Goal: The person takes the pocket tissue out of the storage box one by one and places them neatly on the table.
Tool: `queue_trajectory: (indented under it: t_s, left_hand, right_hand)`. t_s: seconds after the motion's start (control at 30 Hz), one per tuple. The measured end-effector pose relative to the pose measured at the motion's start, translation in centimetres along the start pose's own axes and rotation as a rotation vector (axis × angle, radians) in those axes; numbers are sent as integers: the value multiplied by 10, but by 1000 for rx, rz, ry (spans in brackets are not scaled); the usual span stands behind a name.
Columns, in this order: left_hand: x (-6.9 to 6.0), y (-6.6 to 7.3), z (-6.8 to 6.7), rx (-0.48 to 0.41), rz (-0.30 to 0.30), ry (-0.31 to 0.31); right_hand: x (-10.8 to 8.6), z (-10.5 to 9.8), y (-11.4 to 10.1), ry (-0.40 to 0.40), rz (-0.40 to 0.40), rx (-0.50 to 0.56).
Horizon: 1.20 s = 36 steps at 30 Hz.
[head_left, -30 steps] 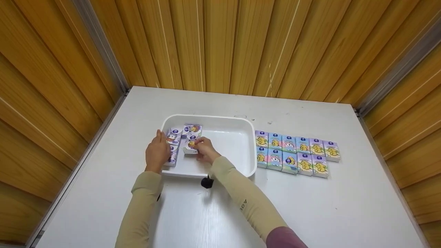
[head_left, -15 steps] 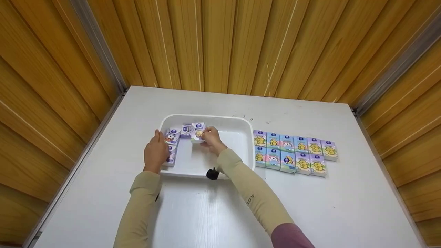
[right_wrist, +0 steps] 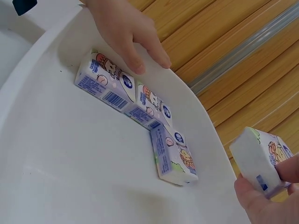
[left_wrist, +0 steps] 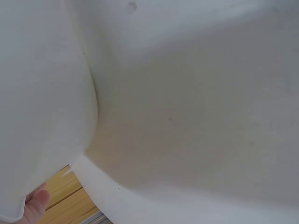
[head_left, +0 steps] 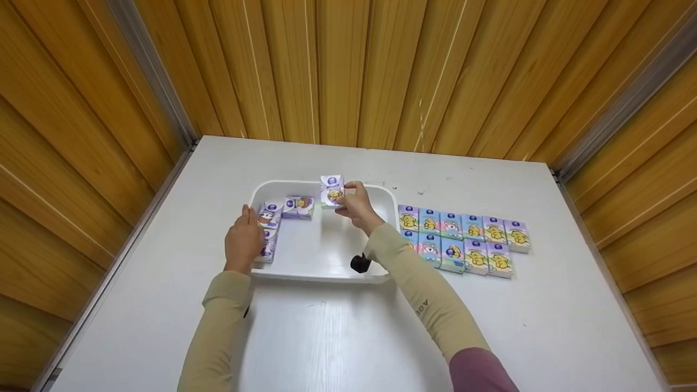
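My right hand [head_left: 359, 206] pinches a purple-and-white pocket tissue pack [head_left: 332, 190] with a cartoon print, lifted over the far side of the white tray [head_left: 326, 277]. In the right wrist view, thumb and fingers hold this pack by its end. My left hand [head_left: 243, 239] grips the tray's left rim, thumb inside and fingers outside. Three similar packs lie in the tray: one pack [head_left: 298, 207] sideways at the back, and two packs, a far one [head_left: 269, 216] and a near one [head_left: 268, 246], in line along the left wall. The left wrist view shows mostly the tray's outer wall [left_wrist: 46, 93].
Two rows of pocket tissue packs [head_left: 451, 226], blue, pink and purple, lie on the white table [head_left: 326, 337] against the tray's right side. Yellow wood-look panels [head_left: 337, 71] enclose the table at the back and sides. A black wrist camera [head_left: 360, 264] hangs below my right wrist.
My right hand has lifted the tissue pack up from beside the left packs and carried it toward the back right. My left hand stays on the tray's rim.
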<state>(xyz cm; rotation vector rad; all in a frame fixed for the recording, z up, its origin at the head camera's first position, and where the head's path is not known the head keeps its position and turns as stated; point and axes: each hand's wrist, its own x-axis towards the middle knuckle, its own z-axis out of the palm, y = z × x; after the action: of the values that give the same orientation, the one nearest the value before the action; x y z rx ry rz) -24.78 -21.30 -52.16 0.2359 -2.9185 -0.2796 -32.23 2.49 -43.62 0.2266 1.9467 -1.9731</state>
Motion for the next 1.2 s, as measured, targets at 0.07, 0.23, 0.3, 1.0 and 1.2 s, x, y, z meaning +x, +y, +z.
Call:
queue_trajectory:
  t_s: [0.07,0.23,0.3,1.0,1.2]
  left_hand:
    - [0,-1,0,-6,0,0]
    - [0,-2,0,1,15,12]
    - [0,-2,0,2,22,16]
    - [0,-3,1,3,19,-11]
    - [-2,-3,2,-11,39,16]
  right_hand:
    - [5,-8,2,-6,1,11]
    - [8,-34,2,-49,-10,34]
    - [6,-46,2,-78,-29,37]
    - [-40,-180,9,-103,-209,91]
    - [-54,-227,17,-38,-186,213]
